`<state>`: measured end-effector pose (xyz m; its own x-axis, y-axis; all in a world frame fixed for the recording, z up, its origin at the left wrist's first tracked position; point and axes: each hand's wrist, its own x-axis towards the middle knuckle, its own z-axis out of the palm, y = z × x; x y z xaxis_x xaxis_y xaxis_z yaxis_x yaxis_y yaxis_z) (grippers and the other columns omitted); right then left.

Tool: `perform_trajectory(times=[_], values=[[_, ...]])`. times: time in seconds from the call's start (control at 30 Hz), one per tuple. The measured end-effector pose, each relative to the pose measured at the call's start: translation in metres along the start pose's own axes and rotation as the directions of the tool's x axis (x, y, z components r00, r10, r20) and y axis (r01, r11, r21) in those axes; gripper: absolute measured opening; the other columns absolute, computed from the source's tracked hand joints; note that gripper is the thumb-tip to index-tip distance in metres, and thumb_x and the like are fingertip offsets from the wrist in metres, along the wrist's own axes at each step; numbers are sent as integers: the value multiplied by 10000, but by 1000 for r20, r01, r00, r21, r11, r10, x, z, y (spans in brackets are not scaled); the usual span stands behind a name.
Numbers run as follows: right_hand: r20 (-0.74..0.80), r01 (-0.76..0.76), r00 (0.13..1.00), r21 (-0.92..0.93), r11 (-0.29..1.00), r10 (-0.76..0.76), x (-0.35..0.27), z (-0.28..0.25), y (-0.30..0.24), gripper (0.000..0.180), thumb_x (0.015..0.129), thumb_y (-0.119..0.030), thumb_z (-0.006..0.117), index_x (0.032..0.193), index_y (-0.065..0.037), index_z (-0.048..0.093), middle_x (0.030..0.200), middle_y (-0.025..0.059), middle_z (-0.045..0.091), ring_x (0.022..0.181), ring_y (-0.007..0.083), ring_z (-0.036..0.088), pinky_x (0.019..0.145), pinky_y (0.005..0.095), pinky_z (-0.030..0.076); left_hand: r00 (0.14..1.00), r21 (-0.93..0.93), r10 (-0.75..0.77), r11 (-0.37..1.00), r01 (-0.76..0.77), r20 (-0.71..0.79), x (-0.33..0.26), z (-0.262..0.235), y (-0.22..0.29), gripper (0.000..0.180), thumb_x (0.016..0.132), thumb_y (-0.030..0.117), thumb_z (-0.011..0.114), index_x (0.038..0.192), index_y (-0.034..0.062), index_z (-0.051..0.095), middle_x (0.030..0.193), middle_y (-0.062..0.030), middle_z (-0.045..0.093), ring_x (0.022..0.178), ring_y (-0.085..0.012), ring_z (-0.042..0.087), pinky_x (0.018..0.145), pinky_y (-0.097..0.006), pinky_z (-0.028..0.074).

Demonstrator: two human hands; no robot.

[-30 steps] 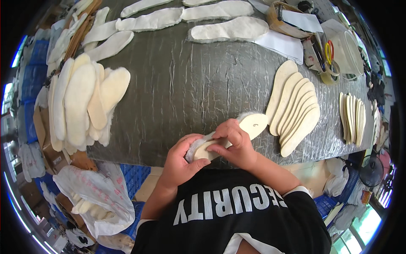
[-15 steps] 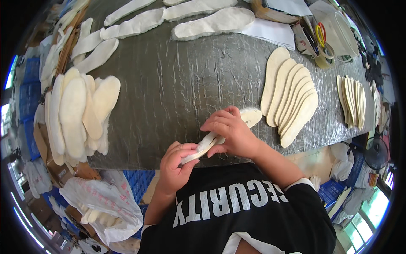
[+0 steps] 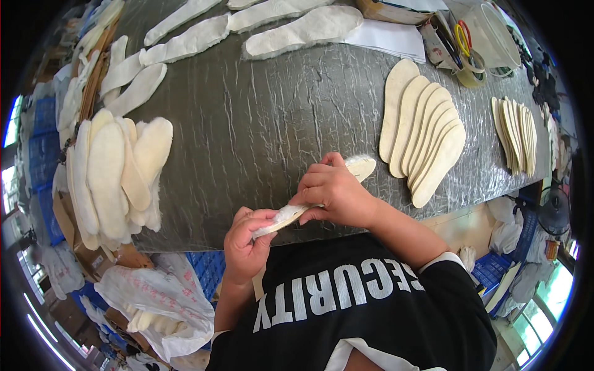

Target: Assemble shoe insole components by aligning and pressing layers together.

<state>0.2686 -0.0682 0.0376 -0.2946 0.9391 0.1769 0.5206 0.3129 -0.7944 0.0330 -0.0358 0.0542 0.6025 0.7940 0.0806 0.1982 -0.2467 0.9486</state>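
Both hands hold one cream insole [image 3: 361, 168] with white fluff along its side, just above the table's near edge. My left hand [image 3: 246, 240] pinches its near-left end between thumb and fingers. Farther along, my right hand [image 3: 337, 193] grips the middle from above, its thumb underneath. White fluffy lining shows between the two hands, with a thin cream layer below it. The insole's far end sticks out beyond my right hand. My fingers hide much of its middle.
Flat insoles lie fanned [image 3: 427, 133] right of my hands, with another stack [image 3: 515, 136] farther right. Fluffy insoles pile up [image 3: 108, 173] at the left. White fleece pieces [image 3: 303, 31], paper [image 3: 387, 40] and a pen holder with scissors [image 3: 463, 40] line the far side. A plastic bag [image 3: 154, 303] hangs below.
My left hand has shifted slightly left, and the stretch of insole between my hands looks straighter and more closed. My right hand keeps its grip. The whole view has shifted a little.
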Motion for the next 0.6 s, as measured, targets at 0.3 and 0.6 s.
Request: perform_trajectory(times=[0.3, 0.6], values=[[197, -221, 967, 346, 912, 160, 8, -1, 0, 127, 781, -169, 726, 766, -85, 632, 804, 11, 557, 785, 163, 548, 771, 339, 389, 852, -566, -524, 705, 427, -11, -4, 1, -4, 311, 894, 151, 657, 1135, -25, 570, 1068, -116, 657, 923, -173, 598, 824, -288, 481], [736, -773, 565, 630, -74, 372, 2, 10, 18, 230, 956, -226, 550, 995, -21, 645, 881, 27, 646, 760, 106, 604, 669, 276, 496, 972, 381, 228, 895, -234, 61, 18, -10, 23, 784, 550, 346, 893, 1197, 80, 541, 1364, -160, 475, 1274, -336, 403, 1035, -458, 351]])
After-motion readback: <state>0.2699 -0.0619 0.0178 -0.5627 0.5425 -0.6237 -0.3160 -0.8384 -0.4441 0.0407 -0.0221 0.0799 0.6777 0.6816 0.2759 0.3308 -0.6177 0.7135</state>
